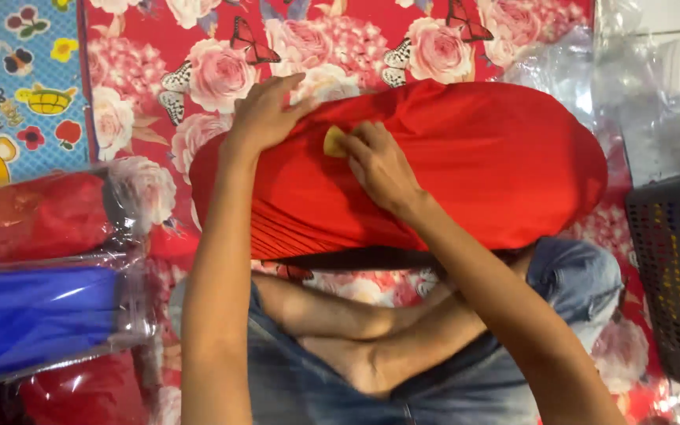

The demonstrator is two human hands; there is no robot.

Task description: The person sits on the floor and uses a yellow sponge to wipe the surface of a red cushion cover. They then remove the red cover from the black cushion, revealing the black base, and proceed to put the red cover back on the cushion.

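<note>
Flanking red cloth: bagged garments, basket; right hand grip pinching yellow piece, left hand flat

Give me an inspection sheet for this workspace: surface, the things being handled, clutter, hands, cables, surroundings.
Surface: floral red mat on the floor.
Job's things: red folded cloth; small yellow piece on it.
Clutter: bagged blue cloth, bagged red cloth, clear plastic bags.
Hands: left hand flat on the cloth; right hand pinching the yellow piece.
Cables: nothing seen.
Surroundings: dark perforated basket, white floor tiles.
</note>
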